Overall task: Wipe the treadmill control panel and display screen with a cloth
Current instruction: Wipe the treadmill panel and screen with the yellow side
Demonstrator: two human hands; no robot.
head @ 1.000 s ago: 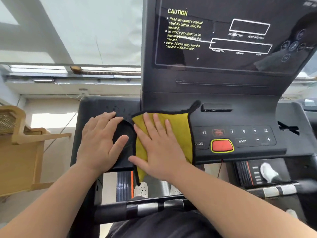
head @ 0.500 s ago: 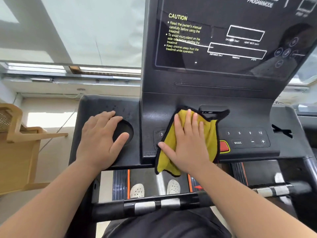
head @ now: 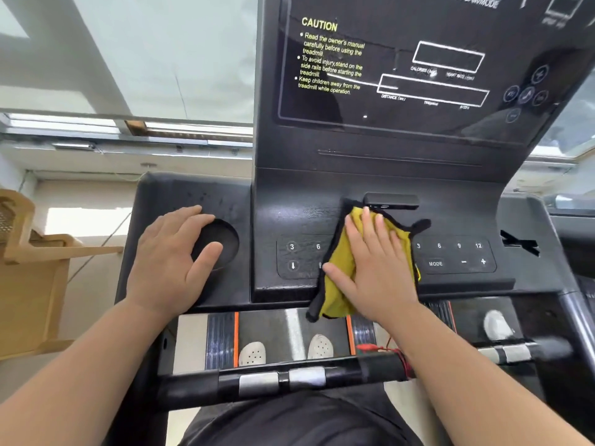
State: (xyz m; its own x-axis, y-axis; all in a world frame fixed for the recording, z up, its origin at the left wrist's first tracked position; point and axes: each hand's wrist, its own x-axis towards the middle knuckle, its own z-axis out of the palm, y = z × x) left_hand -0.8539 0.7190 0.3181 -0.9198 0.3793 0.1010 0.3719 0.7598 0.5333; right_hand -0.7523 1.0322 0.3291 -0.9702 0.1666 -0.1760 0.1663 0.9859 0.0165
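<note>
The black treadmill control panel (head: 450,255) carries number keys, a MODE key and plus and minus keys. Above it rises the dark display screen (head: 402,69) with yellow caution text. A yellow cloth (head: 338,284) with a black hem lies over the panel's middle, its lower corner hanging past the front edge. My right hand (head: 376,268) presses flat on the cloth with fingers spread, hiding the middle keys. My left hand (head: 170,262) rests flat on the left side tray beside the round cup holder (head: 222,243), holding nothing.
A black handlebar (head: 283,381) with silver grip sensors crosses below the panel. A red safety cord (head: 386,349) hangs near my right forearm. White shoes (head: 254,352) stand on the belt below. A wooden chair (head: 29,272) stands at the left, and windows lie behind.
My right hand has slid the cloth rightward along the key panel, uncovering the left keys and covering the red button. The left hand has stayed on the tray.
</note>
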